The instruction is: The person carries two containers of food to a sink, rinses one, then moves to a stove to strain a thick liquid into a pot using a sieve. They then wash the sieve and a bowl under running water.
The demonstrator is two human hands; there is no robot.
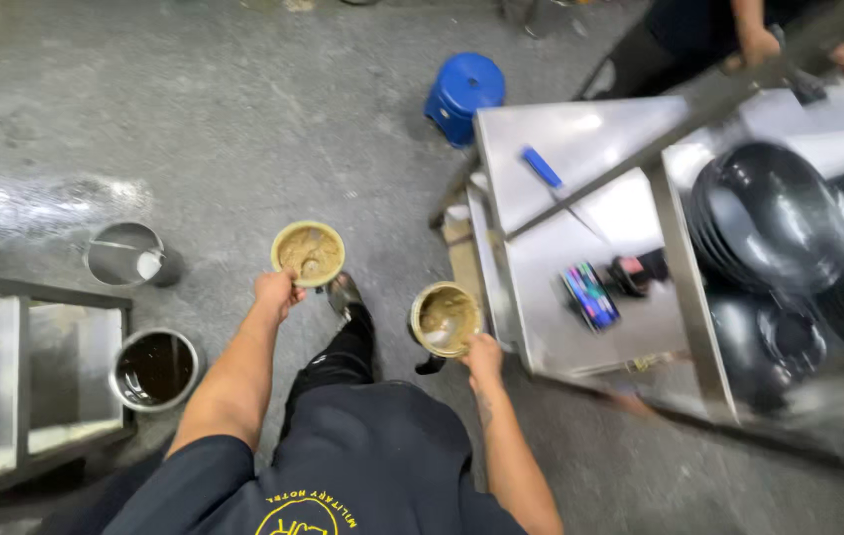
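Left hand (276, 292) grips the near rim of a round bowl (309, 254) filled with brown paste, fingers closed on the edge, bowl held level over the grey concrete floor (243, 109). Right hand (483, 355) holds a second bowl of brown paste (447, 319) the same way, fingers clamped on its near rim, just left of the steel table (551, 139).

On that table lie a blue-handled knife (553, 182) and a multicoloured packet (591, 295). Stacked black bowls (774, 223) occupy the right end.

A blue plastic stool (463, 94) stands on the floor at the table's far corner. Another person's hands (806, 54) rest at the far right edge.

Left of the wearer, two steel pots stand on the floor: the farther pot (129, 255) looks nearly empty, the nearer pot (154, 369) holds dark liquid. A steel frame (35, 376) adjoins them at the left margin.
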